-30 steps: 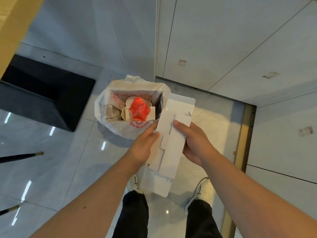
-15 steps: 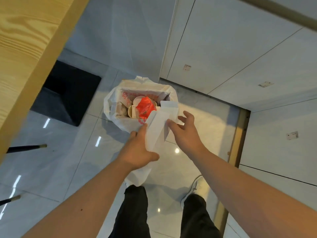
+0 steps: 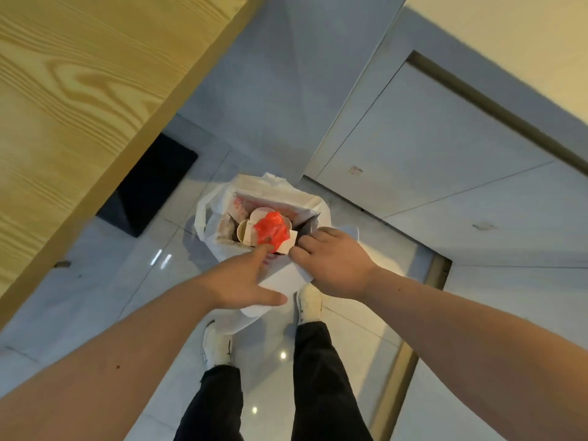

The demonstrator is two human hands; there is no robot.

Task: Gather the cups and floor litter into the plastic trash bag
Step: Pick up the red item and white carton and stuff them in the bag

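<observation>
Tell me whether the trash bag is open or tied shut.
Open. The trash bag has its mouth spread wide on the floor, showing a cup and a red wrapper inside.

Glossy pale tiled floor carrying an open white plastic trash bag at frame centre, a black mat to its left, and two white shoes below.

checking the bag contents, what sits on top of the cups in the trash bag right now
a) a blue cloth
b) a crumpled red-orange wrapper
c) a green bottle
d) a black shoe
b: a crumpled red-orange wrapper lies on the paper cups inside the white plastic bag.
</observation>
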